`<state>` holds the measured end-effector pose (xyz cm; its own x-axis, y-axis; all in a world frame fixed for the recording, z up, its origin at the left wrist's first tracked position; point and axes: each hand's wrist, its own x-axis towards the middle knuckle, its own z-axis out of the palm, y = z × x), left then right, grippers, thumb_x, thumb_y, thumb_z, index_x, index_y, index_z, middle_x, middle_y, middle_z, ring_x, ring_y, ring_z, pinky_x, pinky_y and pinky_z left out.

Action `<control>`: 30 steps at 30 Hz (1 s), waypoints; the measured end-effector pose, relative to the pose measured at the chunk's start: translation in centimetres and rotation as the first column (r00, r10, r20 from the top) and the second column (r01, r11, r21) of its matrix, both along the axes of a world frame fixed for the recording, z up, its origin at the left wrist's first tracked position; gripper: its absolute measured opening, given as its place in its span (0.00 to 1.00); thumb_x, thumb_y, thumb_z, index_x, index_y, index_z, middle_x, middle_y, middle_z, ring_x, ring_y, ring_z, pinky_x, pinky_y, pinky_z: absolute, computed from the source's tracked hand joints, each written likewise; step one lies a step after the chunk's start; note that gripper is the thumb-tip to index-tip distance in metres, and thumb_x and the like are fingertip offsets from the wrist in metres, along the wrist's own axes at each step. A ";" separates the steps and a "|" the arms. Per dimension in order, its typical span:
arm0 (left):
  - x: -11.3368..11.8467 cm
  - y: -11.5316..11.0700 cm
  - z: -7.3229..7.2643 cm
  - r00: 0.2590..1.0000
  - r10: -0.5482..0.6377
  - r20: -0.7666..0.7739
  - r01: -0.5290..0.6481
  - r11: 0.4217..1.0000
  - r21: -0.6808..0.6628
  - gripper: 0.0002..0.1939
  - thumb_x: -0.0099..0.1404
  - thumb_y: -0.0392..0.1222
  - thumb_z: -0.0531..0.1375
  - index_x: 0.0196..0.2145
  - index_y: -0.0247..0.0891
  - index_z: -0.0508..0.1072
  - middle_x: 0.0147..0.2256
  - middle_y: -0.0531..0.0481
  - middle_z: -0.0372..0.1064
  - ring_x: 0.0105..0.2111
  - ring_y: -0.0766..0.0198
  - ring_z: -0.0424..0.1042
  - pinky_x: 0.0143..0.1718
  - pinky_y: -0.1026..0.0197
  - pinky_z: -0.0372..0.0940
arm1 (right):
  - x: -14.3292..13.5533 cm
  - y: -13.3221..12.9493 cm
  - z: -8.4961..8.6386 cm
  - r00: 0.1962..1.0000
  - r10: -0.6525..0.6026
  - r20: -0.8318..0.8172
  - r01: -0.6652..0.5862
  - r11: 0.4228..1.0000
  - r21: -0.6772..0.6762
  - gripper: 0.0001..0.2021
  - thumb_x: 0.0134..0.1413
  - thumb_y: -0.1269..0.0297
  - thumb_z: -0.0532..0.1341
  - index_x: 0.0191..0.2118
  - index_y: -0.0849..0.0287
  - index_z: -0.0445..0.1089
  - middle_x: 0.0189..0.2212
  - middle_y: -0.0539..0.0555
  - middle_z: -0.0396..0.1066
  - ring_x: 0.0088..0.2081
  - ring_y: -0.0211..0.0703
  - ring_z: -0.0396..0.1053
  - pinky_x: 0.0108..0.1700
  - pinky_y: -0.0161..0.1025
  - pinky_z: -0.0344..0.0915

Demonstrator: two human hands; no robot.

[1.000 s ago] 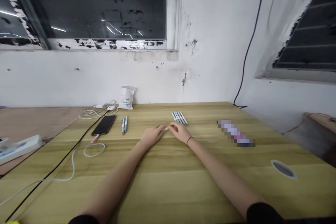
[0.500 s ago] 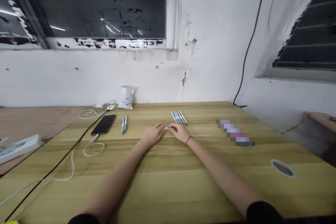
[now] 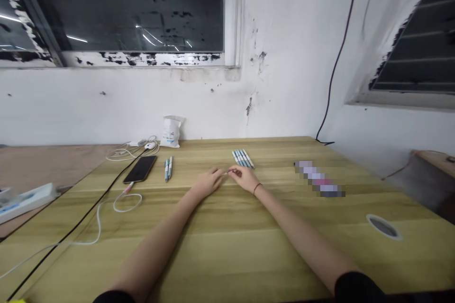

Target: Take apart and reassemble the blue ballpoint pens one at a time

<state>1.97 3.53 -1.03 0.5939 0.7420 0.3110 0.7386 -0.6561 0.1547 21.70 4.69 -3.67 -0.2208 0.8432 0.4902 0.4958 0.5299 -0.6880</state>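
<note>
My left hand [image 3: 206, 182] is closed, its fingertips pinching a slim pale thing that looks like a pen [image 3: 225, 173], mostly hidden in the fingers. From the other side, my right hand [image 3: 244, 179] pinches a small part at the pen's end; its details are too small to make out. The fingertips of both hands nearly meet, low over the table. Just beyond my right hand lies a row of several blue-and-white pens [image 3: 243, 158]. Two more pens [image 3: 168, 169] lie side by side to the left of my left hand.
A phone [image 3: 141, 169] with a charging cable [image 3: 98, 227] lies on the wooden table [image 3: 227, 255]. Behind it are a white adapter [image 3: 150, 146] and a white packet [image 3: 171, 131]. To the right are a blurred-out long item [image 3: 319, 180] and a round cable hole [image 3: 384, 227]. A power strip [image 3: 28, 202] sits left.
A thin gap shows between the fingertips where a pale end was seen before. My right fingers have shifted slightly; the arms and the things on the table stay put.
</note>
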 end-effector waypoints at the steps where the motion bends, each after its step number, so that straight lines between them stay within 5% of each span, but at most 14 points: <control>1: 0.0 0.0 0.0 1.000 0.004 -0.004 -0.004 1.000 0.000 0.19 0.68 0.47 0.44 0.55 0.48 0.60 0.44 0.48 0.64 0.38 0.62 0.69 0.40 0.62 0.63 | 0.0 0.0 0.1 1.000 0.003 -0.011 -0.003 1.000 -0.001 0.09 0.52 0.60 0.57 0.36 0.57 0.71 0.28 0.51 0.73 0.30 0.40 0.69 0.34 0.38 0.65; 9: 0.0 -0.1 0.2 0.998 0.058 0.009 -0.058 0.998 0.022 0.18 0.69 0.48 0.42 0.54 0.49 0.59 0.49 0.50 0.64 0.43 0.61 0.69 0.40 0.62 0.63 | 0.1 0.0 0.5 0.993 -0.060 -0.101 0.058 0.998 -0.022 0.08 0.50 0.62 0.54 0.32 0.57 0.68 0.25 0.50 0.69 0.27 0.39 0.65 0.31 0.37 0.64; 15: 0.2 0.2 0.2 0.980 0.199 0.009 -0.199 0.979 -0.047 0.19 0.69 0.49 0.44 0.53 0.44 0.61 0.43 0.47 0.69 0.41 0.59 0.70 0.40 0.61 0.62 | 0.2 0.1 0.4 0.991 -0.076 -0.111 0.073 0.997 -0.031 0.07 0.47 0.63 0.54 0.31 0.57 0.68 0.23 0.49 0.67 0.26 0.39 0.64 0.30 0.36 0.63; 21: 0.0 0.3 0.0 0.969 0.232 0.089 -0.233 0.973 0.002 0.17 0.69 0.47 0.43 0.52 0.49 0.62 0.47 0.49 0.65 0.43 0.61 0.68 0.41 0.63 0.61 | 0.3 0.0 0.4 0.992 -0.072 -0.107 0.069 0.997 -0.027 0.08 0.46 0.66 0.55 0.32 0.56 0.69 0.22 0.48 0.66 0.25 0.38 0.64 0.29 0.35 0.62; 30: -0.5 1.6 -1.1 0.957 0.207 0.205 -0.229 0.969 0.089 0.16 0.69 0.41 0.44 0.50 0.41 0.66 0.45 0.45 0.60 0.40 0.64 0.66 0.46 0.61 0.61 | 0.4 0.5 -0.2 0.989 -0.088 -0.115 0.085 0.996 -0.026 0.08 0.49 0.62 0.55 0.34 0.55 0.69 0.23 0.49 0.68 0.23 0.38 0.64 0.26 0.35 0.61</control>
